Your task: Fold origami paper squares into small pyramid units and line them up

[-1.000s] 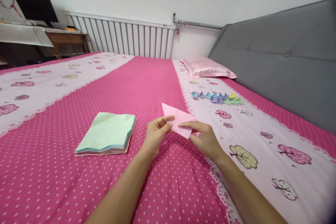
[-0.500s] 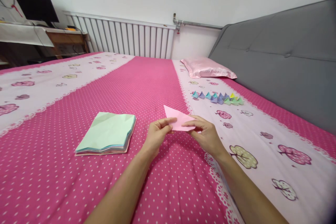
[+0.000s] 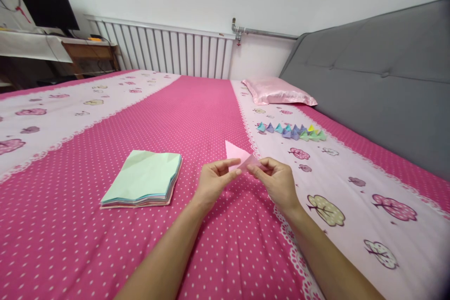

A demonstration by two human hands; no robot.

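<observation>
A folded piece of pink paper (image 3: 235, 152) is held up over the bed between both hands. My left hand (image 3: 215, 179) pinches its left part between thumb and fingers. On the other side my right hand (image 3: 277, 179) grips the right corner, where a flap is bent upward. Part of the paper is hidden behind the fingers. To the left lies a stack of square paper sheets (image 3: 146, 176), pale green on top. Beyond my right hand stand several small folded paper pieces (image 3: 294, 131) in blue, purple, green and yellow.
A pink dotted bedspread (image 3: 147, 243) covers the bed. A pink pillow (image 3: 277, 90) lies near the grey headboard (image 3: 379, 75). At the back are a white radiator (image 3: 165, 49) and a pipe (image 3: 270, 33). A monitor (image 3: 47, 7) stands on a desk (image 3: 89, 51) at the left.
The pink paper's right side has been bent upward, and its tip has shifted slightly right. My right hand has turned, with its thumb now in front. The stack and small folded pieces are unmoved.
</observation>
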